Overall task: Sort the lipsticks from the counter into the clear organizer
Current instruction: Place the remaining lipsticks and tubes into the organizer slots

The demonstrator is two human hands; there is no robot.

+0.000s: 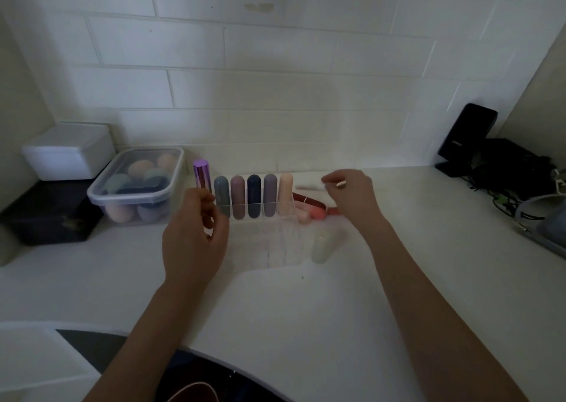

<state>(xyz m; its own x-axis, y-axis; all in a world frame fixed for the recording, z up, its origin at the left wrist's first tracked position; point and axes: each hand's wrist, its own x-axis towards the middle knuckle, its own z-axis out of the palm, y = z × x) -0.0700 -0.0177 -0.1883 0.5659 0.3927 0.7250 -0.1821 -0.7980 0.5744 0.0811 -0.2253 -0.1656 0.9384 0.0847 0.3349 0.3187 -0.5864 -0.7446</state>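
purple lipstick (202, 176) gripped by left hand (191, 239), base hidden; right hand (352, 198) pinches something blurred

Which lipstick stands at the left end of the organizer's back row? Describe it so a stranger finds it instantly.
Start at the lidded sponge tub against the tiled wall; just right of it sits the clear organizer. The metallic purple lipstick stands at its back-left corner, above the left hand. It alone is shiny, flat-topped and taller; its neighbours are matte and round-topped.

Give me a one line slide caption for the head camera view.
Left hand holds a purple lipstick at the clear organizer; right hand hovers over lipsticks on the counter.
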